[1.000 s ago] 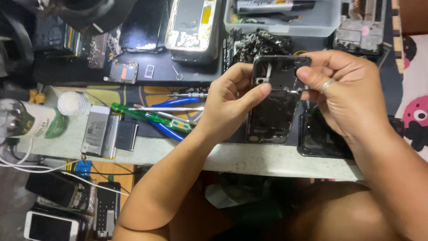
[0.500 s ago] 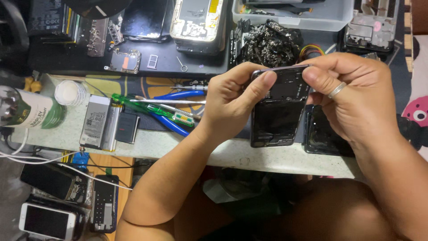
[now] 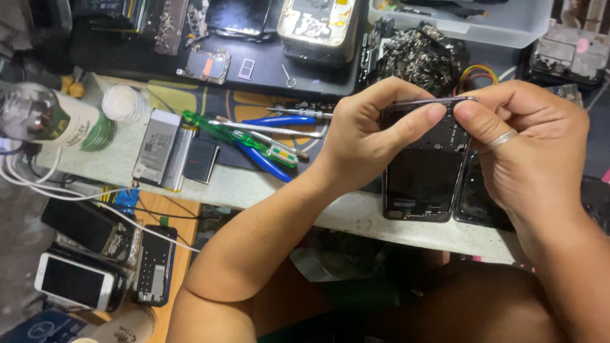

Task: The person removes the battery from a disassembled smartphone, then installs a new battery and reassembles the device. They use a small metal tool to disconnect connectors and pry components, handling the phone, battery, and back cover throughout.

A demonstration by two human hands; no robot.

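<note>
My left hand (image 3: 368, 136) and my right hand (image 3: 530, 149) both pinch the top edge of an opened black phone body (image 3: 422, 174), holding it upright and tilted over the front edge of the workbench. Left thumb and forefinger meet the right thumb at the phone's upper rim. A ring sits on a finger of my right hand. A second dark phone panel (image 3: 476, 203) lies flat just under my right hand.
Blue-handled pliers (image 3: 270, 162), a green screwdriver (image 3: 222, 130), tweezers and a silver battery (image 3: 155, 149) lie left of my hands. A glass bottle (image 3: 47, 121) stands at far left. A pile of small black parts (image 3: 422, 57) and gutted phones sit behind. More phones (image 3: 76, 279) lie on a lower shelf.
The phone body has tipped up toward me, its top edge now pinched between both hands' fingertips. The camera has moved closer and slightly down.
</note>
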